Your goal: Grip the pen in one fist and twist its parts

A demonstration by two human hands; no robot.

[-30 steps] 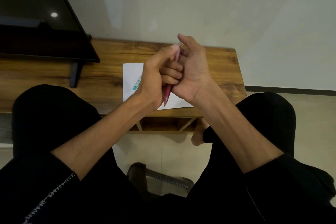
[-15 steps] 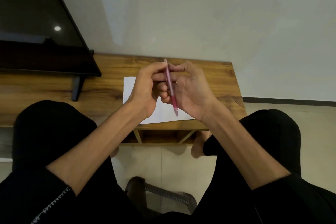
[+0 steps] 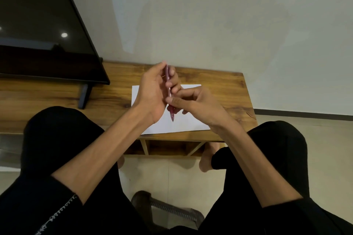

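Left hand point(image 3: 152, 91) and right hand point(image 3: 196, 105) both pinch a red pen point(image 3: 169, 89), each grip curled round it, above paper point(image 3: 183, 122) on the bench point(image 3: 225, 89).

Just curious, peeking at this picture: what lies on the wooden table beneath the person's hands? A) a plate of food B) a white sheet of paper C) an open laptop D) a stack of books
B: a white sheet of paper lies flat on the wooden table, under both hands holding the pink pen.
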